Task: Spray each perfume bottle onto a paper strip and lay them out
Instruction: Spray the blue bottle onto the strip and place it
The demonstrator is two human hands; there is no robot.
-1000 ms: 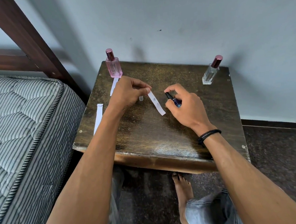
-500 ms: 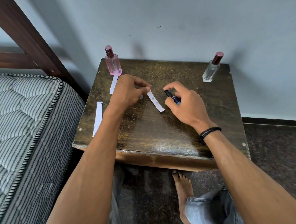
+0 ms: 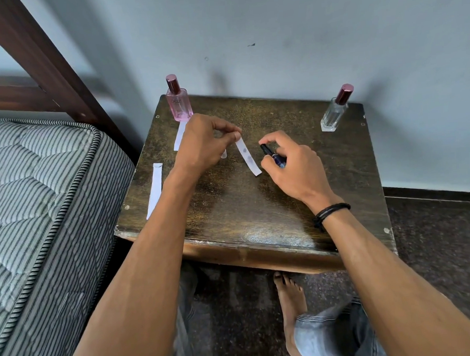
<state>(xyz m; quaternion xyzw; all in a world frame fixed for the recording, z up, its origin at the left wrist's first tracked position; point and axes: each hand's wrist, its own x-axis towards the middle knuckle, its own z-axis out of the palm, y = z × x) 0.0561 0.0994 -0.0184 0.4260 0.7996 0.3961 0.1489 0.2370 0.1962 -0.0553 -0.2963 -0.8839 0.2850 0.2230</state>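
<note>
My left hand (image 3: 204, 146) pinches the top end of a white paper strip (image 3: 248, 157) that hangs slanted over the dark wooden table (image 3: 244, 213); the strip shows wet spots. My right hand (image 3: 294, 168) grips a small dark blue perfume bottle (image 3: 274, 156), its nozzle pointing at the strip from the right, index finger on top. A pink perfume bottle (image 3: 178, 104) stands at the table's back left corner with a strip (image 3: 180, 135) lying in front of it. A clear bottle with a dark red cap (image 3: 335, 111) stands at the back right. Another strip (image 3: 155, 189) lies along the left edge.
A small pale cap-like object (image 3: 223, 154) sits on the table, partly hidden behind my left hand. A striped mattress (image 3: 35, 208) and a dark wooden bed frame (image 3: 50, 65) are at the left. The wall is right behind the table. My bare foot (image 3: 291, 299) rests on the floor below.
Both hands stay nearly in place. Wet spots now show on the held strip, and my right index finger sits a bit higher over the bottle's top.
</note>
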